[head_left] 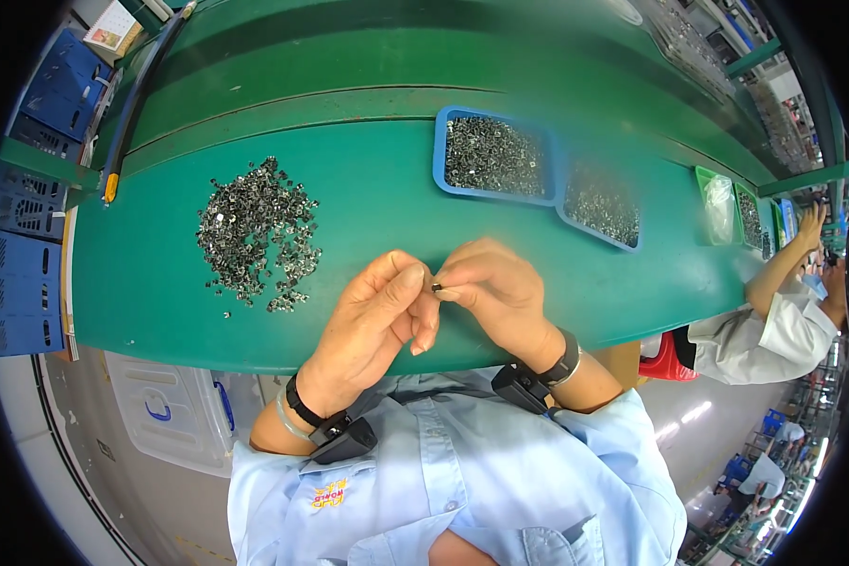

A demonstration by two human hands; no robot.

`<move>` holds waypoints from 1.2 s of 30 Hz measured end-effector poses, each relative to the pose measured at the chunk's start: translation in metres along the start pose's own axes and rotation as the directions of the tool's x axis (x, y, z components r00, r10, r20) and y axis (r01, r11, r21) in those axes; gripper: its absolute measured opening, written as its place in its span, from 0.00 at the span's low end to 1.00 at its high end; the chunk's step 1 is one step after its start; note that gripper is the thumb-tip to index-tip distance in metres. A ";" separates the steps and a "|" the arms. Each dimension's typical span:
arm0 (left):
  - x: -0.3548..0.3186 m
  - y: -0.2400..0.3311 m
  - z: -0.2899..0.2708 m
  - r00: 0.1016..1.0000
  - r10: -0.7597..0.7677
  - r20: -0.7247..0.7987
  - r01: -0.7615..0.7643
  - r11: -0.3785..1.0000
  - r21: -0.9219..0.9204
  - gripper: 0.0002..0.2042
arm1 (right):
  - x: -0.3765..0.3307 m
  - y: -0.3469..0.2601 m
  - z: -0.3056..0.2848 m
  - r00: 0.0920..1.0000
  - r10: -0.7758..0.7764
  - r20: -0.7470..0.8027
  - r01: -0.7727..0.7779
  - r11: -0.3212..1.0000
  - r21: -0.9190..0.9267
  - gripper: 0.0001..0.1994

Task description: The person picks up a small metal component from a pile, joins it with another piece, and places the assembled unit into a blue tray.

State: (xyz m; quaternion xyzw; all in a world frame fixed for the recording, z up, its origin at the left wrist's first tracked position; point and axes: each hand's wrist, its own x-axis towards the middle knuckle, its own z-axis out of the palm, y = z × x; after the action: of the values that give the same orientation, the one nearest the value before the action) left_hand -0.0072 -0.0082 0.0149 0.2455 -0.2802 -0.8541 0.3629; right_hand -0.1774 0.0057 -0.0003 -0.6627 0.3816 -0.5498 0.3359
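Note:
My left hand (pixel 373 316) and my right hand (pixel 495 288) meet above the front edge of the green table (pixel 368 179). Between their fingertips they pinch a small dark metal part (pixel 437 286). Both wrists wear black bands with small black devices. A loose pile of small shiny metal parts (pixel 255 231) lies on the table to the left of my hands. Two blue trays, one (pixel 493 156) straight ahead and one (pixel 601 208) to its right, hold several more of the same parts.
A co-worker in a white sleeve (pixel 783 325) sits at the right with an arm raised. Green bins (pixel 726 208) stand near that person. Blue crates (pixel 24 255) are stacked at the left, and a clear plastic box (pixel 174 410) sits under the table.

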 end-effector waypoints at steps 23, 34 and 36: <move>-0.023 -0.004 -0.030 0.995 -0.048 -0.087 0.040 0.996 -0.085 0.07 | 0.081 0.020 -0.042 0.998 -0.013 -0.068 -0.038 0.715 -0.699 0.06; -0.039 0.007 -0.053 0.990 -0.031 -0.141 0.011 0.990 -0.140 0.06 | 0.117 0.068 0.076 0.871 -0.009 0.491 0.310 0.784 -0.537 0.06; -0.041 0.009 -0.058 0.991 -0.006 -0.134 -0.016 0.987 -0.161 0.07 | 0.119 0.070 0.079 0.851 0.006 0.525 0.328 0.774 -0.542 0.06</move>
State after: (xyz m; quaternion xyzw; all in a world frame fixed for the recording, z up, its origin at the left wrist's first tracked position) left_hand 0.0588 -0.0003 -0.0122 0.2715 -0.1858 -0.8546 0.4018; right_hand -0.0969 -0.1301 -0.0182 -0.8849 0.3786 -0.2332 0.1387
